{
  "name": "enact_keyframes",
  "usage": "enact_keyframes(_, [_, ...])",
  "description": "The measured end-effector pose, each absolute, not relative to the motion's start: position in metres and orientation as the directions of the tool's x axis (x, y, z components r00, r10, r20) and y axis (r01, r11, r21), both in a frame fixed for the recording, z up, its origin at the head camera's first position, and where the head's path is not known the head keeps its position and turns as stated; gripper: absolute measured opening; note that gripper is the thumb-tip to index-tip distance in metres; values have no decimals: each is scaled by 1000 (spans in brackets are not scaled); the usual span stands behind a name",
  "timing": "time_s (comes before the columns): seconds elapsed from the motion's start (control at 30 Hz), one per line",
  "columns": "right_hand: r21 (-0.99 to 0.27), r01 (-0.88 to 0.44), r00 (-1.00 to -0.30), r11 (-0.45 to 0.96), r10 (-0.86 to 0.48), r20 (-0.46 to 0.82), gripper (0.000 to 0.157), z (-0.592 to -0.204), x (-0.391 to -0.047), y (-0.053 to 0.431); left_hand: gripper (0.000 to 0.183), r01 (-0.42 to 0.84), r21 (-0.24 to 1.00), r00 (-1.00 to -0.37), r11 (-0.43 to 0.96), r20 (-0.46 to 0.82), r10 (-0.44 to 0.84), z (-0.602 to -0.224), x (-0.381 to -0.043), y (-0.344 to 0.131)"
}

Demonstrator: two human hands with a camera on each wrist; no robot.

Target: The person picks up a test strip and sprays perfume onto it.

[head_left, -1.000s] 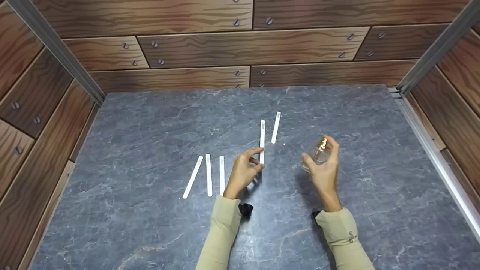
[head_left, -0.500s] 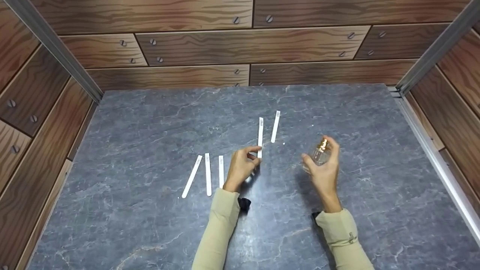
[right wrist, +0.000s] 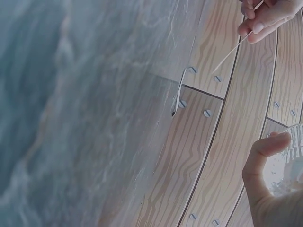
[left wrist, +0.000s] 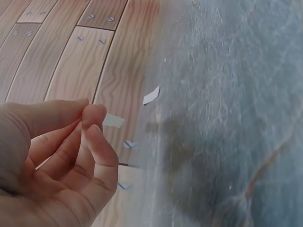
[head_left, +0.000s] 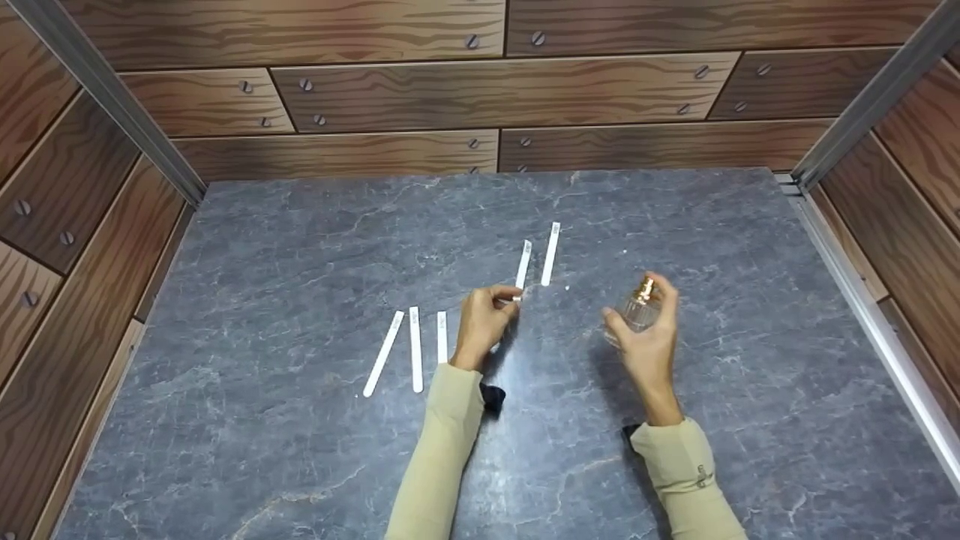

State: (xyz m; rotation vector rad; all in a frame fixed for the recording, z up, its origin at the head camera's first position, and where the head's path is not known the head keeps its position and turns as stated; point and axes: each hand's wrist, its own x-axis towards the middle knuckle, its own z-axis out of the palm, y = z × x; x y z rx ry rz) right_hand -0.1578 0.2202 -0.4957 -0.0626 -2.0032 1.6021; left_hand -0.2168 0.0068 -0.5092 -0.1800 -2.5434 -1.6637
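Note:
My left hand pinches a white paper scent strip between thumb and fingers, near the strip's lower end. It is held above the table, its far end leaning away; a short piece of the strip shows past the fingertips in the left wrist view. To the right, my right hand grips a clear glass perfume bottle with a gold spray top. One finger lies on that top. The ribbed glass of the bottle is partly cut off in the right wrist view.
A loose strip lies just beyond the left hand. Three more lie to the left: a slanted strip, a straight strip, and a strip partly covered by my sleeve. Wood-patterned walls enclose the dark marbled table.
My left hand has moved slightly forward, and the strip in it has tipped, its far end now leaning right and looking shorter. The right hand and bottle have stayed in place.

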Motion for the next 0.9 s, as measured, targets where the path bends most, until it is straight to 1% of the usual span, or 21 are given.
enact_keyframes(0.27, [-908,-316,-826,276,391,406,69,-497,-158,221,7,102,895,-991,433,127,-29,-513,-225,12])
enact_keyframes(0.47, [-908,-318,-823,273,395,408,70,-496,-158,221,7,49,901,-996,432,77,-49,-512,-231,14])
enact_keyframes(0.63, [-910,-326,-824,256,394,406,70,-496,-158,222,15,40,913,-998,406,59,-34,-513,-237,18])
enact_keyframes(0.7, [-914,-325,-829,244,392,400,70,-496,-158,223,20,28,929,-998,370,44,-34,-514,-239,20])
enact_keyframes(0.9, [-922,-293,-837,252,399,375,71,-494,-156,224,43,-51,970,-997,238,-35,-68,-514,-242,24])
